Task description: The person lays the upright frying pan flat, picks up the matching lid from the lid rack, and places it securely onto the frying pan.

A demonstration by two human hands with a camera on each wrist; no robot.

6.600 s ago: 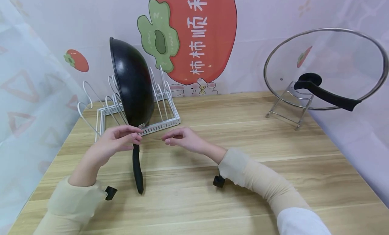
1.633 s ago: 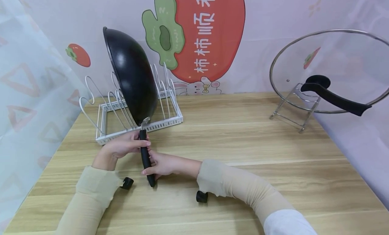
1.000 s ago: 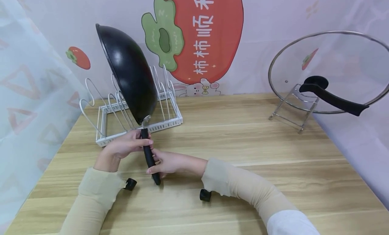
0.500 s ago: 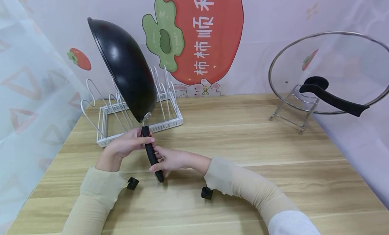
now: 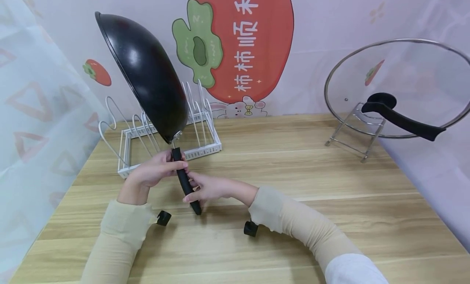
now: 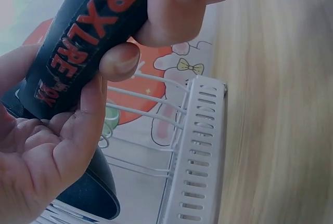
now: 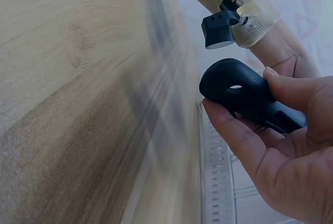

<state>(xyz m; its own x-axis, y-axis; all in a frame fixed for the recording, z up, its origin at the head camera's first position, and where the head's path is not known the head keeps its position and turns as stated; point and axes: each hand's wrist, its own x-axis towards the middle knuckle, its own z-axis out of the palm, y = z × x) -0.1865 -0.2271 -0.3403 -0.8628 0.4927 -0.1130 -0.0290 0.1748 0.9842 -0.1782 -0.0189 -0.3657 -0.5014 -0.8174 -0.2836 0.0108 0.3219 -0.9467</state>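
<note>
A black wok (image 5: 145, 67) leans to the left over a white wire rack (image 5: 203, 151), its rim facing left. Whether it touches the rack cannot be told. Close to the wok's body, my left hand (image 5: 156, 169) grips the upper part of the black handle (image 6: 78, 42), thumb across it. My right hand (image 5: 211, 189) holds the same handle lower down. In the right wrist view, the right thumb and fingers pinch the handle's end (image 7: 234, 81), which has a hanging hole. Red lettering shows on the handle in the left wrist view.
A glass lid (image 5: 411, 80) with a black handle stands on a small metal stand (image 5: 349, 144) at the right rear. Wood-grain tabletop (image 5: 279, 153) lies between rack and stand. A printed cloth (image 5: 308, 14) hangs behind the table.
Both hands came from apart onto the handle. Since then, the wok has risen and tilted further left, while the handle's end has swung right and up. The lid stays on its stand.
</note>
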